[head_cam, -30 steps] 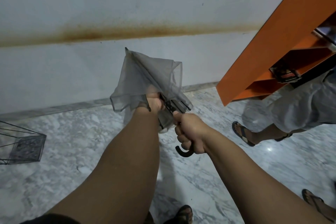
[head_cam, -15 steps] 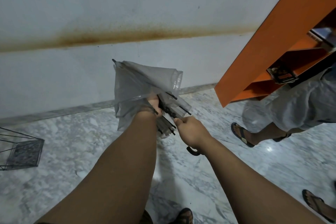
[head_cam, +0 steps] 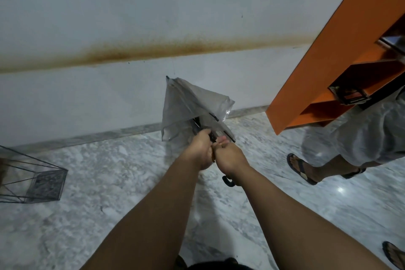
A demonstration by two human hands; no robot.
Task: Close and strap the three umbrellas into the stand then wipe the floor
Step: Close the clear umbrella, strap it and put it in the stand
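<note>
Both fists grip the clear umbrella (head_cam: 192, 107), left hand (head_cam: 200, 149) and right hand (head_cam: 230, 155); gather folds tight before strapping.

Open marble floor (head_cam: 131, 182) between hands and wire stand (head_cam: 35, 180) at left; crowded at right by orange shelf (head_cam: 324, 55) (a bystander's sandalled foot (head_cam: 302, 169) below).

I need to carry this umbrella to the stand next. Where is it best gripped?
Probably the shaft just above the hooked black handle, taken from below, where the right hand sits. The umbrella has a loose, slippery canopy, while the hook stops a grip from sliding off.
</note>
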